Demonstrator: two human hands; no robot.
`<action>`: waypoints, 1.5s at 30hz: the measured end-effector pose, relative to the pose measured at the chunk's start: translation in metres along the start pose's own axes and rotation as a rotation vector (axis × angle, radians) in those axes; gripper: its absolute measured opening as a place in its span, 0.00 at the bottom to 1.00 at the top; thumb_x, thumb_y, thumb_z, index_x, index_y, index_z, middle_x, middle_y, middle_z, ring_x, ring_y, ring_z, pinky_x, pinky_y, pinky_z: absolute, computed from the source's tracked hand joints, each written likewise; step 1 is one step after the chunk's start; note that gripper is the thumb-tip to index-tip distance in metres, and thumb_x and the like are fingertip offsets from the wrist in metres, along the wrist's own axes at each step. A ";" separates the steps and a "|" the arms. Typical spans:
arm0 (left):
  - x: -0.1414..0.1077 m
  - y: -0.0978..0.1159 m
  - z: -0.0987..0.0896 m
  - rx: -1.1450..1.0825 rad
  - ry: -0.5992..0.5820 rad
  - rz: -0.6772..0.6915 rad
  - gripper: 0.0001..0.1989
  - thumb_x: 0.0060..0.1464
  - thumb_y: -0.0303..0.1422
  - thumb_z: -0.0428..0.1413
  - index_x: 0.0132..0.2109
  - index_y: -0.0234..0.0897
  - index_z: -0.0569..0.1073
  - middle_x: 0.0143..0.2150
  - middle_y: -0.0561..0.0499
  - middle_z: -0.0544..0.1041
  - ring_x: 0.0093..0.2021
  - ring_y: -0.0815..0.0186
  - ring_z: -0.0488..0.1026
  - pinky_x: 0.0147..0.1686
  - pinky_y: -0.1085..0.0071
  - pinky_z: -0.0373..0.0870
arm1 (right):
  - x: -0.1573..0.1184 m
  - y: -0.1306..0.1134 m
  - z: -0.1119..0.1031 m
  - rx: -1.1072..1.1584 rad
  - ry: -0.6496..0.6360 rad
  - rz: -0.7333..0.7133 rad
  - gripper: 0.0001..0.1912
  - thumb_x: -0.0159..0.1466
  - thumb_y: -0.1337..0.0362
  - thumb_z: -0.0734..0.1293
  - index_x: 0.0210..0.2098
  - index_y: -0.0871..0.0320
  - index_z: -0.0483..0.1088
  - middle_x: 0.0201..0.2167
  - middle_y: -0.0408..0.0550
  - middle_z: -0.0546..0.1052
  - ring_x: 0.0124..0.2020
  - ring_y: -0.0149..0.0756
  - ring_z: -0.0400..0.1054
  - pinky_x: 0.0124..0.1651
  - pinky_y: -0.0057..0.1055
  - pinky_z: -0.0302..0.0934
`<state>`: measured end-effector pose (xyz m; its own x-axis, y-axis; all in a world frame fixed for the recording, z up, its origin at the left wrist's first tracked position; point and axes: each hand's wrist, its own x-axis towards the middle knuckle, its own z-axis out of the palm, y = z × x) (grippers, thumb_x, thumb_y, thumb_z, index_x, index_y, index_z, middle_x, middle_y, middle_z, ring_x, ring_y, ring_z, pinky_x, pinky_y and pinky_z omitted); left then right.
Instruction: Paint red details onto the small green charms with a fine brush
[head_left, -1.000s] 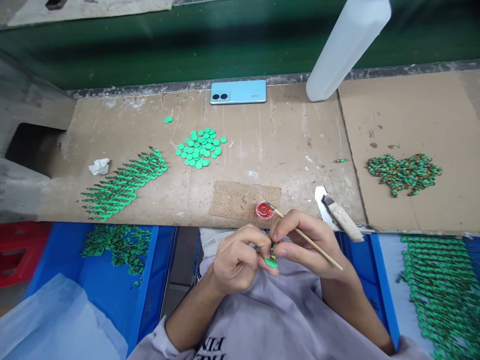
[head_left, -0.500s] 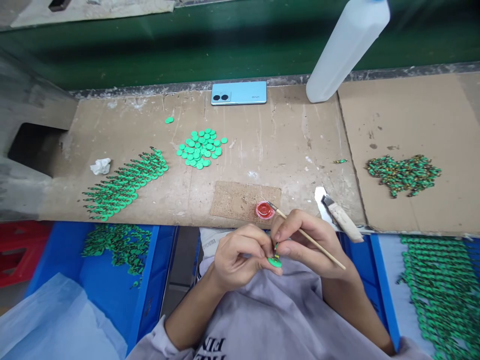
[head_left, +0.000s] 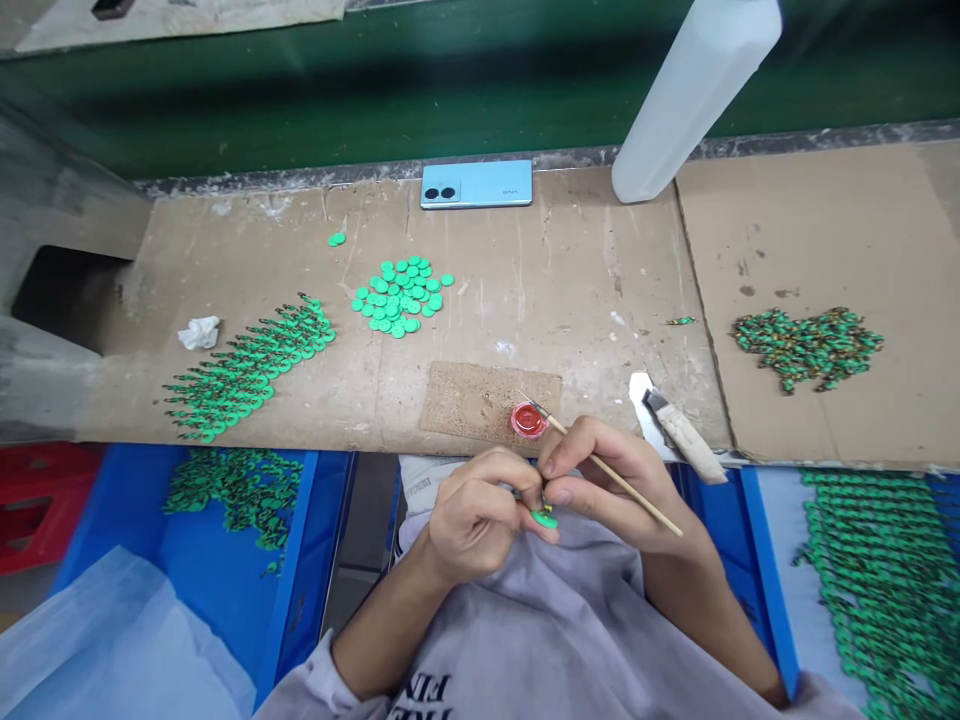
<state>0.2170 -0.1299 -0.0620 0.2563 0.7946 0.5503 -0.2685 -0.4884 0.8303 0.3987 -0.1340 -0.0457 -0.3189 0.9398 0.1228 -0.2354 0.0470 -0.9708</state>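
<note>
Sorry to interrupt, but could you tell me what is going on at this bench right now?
A person sits at a cardboard-covered bench, pinching a small green piece in the left hand. The right hand holds a thin brush, its tip over a small red paint pot. On the bench lie a pile of green discs, rows of green pieces, darker pieces, a blue phone and a white bottle.
</note>
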 end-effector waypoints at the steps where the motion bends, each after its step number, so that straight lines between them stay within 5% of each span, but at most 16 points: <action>1: 0.000 0.000 -0.001 0.005 -0.007 0.007 0.13 0.61 0.19 0.61 0.33 0.38 0.67 0.35 0.53 0.77 0.33 0.70 0.75 0.32 0.75 0.73 | 0.000 0.000 0.000 -0.004 -0.002 0.001 0.04 0.70 0.63 0.74 0.41 0.52 0.75 0.33 0.42 0.77 0.30 0.31 0.71 0.32 0.28 0.65; 15: 0.001 -0.004 -0.001 -0.011 -0.045 0.027 0.20 0.59 0.15 0.60 0.30 0.38 0.58 0.35 0.53 0.77 0.33 0.71 0.73 0.32 0.73 0.72 | -0.003 0.004 -0.002 0.022 -0.028 0.007 0.04 0.70 0.64 0.73 0.42 0.52 0.73 0.34 0.41 0.76 0.32 0.30 0.71 0.33 0.27 0.64; 26: 0.002 0.000 -0.001 -0.040 -0.040 -0.028 0.18 0.53 0.21 0.70 0.36 0.38 0.67 0.36 0.54 0.79 0.34 0.69 0.78 0.35 0.74 0.78 | -0.003 0.000 -0.003 0.011 -0.018 0.002 0.04 0.70 0.64 0.73 0.41 0.52 0.74 0.33 0.41 0.76 0.31 0.30 0.70 0.33 0.27 0.65; 45: 0.004 0.005 -0.005 0.148 -0.119 -0.057 0.12 0.60 0.16 0.57 0.35 0.38 0.69 0.35 0.51 0.78 0.33 0.69 0.76 0.35 0.72 0.76 | -0.001 -0.003 0.001 -0.121 0.061 0.021 0.06 0.69 0.64 0.74 0.37 0.53 0.72 0.29 0.41 0.76 0.28 0.31 0.70 0.30 0.27 0.64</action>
<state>0.2118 -0.1273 -0.0567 0.3775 0.7785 0.5013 -0.1133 -0.4985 0.8595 0.3989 -0.1355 -0.0428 -0.2655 0.9596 0.0930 -0.1155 0.0641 -0.9912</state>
